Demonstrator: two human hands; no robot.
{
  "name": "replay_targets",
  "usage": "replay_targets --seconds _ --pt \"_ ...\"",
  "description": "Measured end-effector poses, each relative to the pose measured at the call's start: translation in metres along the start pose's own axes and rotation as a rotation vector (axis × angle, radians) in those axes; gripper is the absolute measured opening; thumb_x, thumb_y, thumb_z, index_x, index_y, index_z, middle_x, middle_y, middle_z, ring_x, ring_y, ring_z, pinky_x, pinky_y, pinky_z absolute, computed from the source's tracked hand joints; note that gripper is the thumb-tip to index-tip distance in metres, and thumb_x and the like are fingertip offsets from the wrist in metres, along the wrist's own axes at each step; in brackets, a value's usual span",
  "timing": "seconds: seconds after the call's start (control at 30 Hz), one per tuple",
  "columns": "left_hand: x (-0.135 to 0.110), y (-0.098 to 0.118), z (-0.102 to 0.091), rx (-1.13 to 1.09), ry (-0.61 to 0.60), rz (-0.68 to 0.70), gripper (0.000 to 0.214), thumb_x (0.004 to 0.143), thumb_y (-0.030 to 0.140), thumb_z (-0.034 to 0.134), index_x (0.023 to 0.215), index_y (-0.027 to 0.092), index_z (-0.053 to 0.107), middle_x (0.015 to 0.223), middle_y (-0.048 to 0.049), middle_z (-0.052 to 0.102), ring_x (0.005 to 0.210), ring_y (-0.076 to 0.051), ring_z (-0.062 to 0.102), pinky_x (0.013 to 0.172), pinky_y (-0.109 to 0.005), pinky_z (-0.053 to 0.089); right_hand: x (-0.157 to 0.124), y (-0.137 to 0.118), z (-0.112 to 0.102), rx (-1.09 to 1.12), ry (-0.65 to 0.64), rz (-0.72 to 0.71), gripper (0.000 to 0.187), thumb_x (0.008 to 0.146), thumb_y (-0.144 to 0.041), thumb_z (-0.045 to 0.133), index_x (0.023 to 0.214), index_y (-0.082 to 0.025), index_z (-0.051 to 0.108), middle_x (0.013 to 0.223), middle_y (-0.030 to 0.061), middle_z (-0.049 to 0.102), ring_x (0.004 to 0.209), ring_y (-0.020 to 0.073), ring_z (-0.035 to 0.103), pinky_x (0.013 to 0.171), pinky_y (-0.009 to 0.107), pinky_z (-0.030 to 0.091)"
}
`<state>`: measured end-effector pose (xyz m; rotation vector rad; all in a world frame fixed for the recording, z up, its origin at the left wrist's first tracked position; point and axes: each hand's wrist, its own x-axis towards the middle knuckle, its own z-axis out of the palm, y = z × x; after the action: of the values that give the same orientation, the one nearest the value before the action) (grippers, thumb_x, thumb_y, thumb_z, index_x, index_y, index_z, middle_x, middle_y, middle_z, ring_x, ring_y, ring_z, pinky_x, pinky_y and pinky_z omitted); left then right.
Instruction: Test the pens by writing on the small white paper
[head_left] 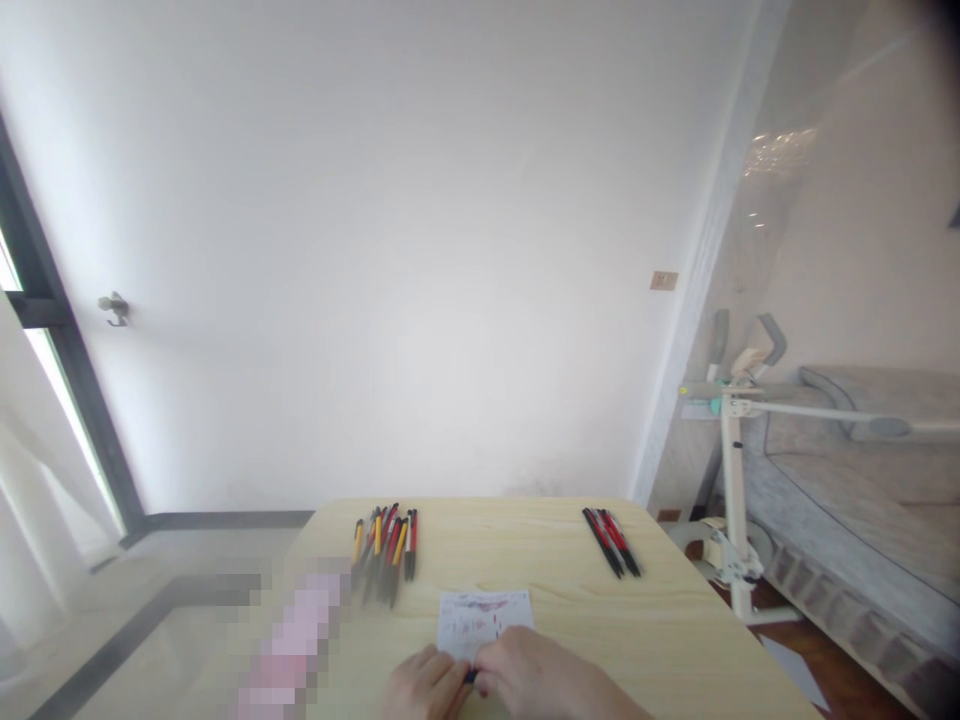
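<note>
Both my hands meet at the bottom edge of the view, over a light wooden table (525, 560). My left hand (424, 685) and my right hand (529, 675) are closed with fingertips together on a small dark thing (470, 676), too small to name. Just beyond them lies a white slip of paper (484, 618) with red and dark marks. A bunch of several pens (385, 550), yellow, red and black, lies at the far left of the table. A smaller group of red and black pens (611, 542) lies at the far right.
A blurred pink patch (292, 640) covers the table's left edge. A white wall stands behind the table. To the right are a white stand with an arm (735, 500) and a grey sofa (862, 480). A dark window frame (67, 360) runs down the left.
</note>
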<state>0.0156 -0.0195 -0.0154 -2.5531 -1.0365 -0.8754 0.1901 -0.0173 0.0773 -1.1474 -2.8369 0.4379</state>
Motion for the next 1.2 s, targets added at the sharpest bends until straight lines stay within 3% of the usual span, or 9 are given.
replay_targets --seconds 0.27,0.8,1.03,1.2 --pt "0.003 0.007 -0.012 -0.041 -0.048 -0.044 0.018 0.084 0.020 0.044 0.068 0.020 0.053 0.062 -0.0003 0.059 0.054 -0.013 0.056 0.047 -0.020 0.040 -0.001 0.005 0.013 -0.111 0.020 0.004 0.032 0.085 -0.026 0.036 0.079 -0.017 0.066 0.070 0.0065 0.070 0.055 0.0150 0.059 0.045 0.020 0.034" --pt "0.004 0.010 -0.014 -0.057 -0.092 -0.065 0.016 0.083 0.018 0.044 0.069 0.020 0.053 0.064 0.0001 0.060 0.055 -0.013 0.056 0.048 -0.022 0.038 -0.004 0.010 0.027 -0.072 0.100 -0.025 0.028 0.086 -0.024 0.037 0.084 -0.018 0.064 0.077 0.0058 0.070 0.063 0.0163 0.062 0.052 0.021 0.040" --pt "0.010 0.009 -0.019 -0.024 -0.010 -0.068 0.014 0.083 0.024 0.047 0.076 0.020 0.059 0.062 -0.0007 0.060 0.057 -0.014 0.055 0.052 -0.024 0.041 -0.004 0.015 0.035 0.057 0.139 0.058 0.027 0.085 -0.024 0.039 0.080 -0.019 0.065 0.074 0.0028 0.069 0.060 0.0130 0.060 0.051 0.019 0.037" --pt "0.010 0.002 -0.012 0.037 0.069 -0.045 0.020 0.085 0.026 0.043 0.076 0.020 0.059 0.060 -0.0012 0.059 0.055 -0.014 0.056 0.052 -0.025 0.040 -0.004 0.014 0.033 0.081 0.212 0.085 0.026 0.085 -0.025 0.040 0.084 -0.023 0.065 0.074 0.0019 0.069 0.062 0.0146 0.060 0.053 0.021 0.039"
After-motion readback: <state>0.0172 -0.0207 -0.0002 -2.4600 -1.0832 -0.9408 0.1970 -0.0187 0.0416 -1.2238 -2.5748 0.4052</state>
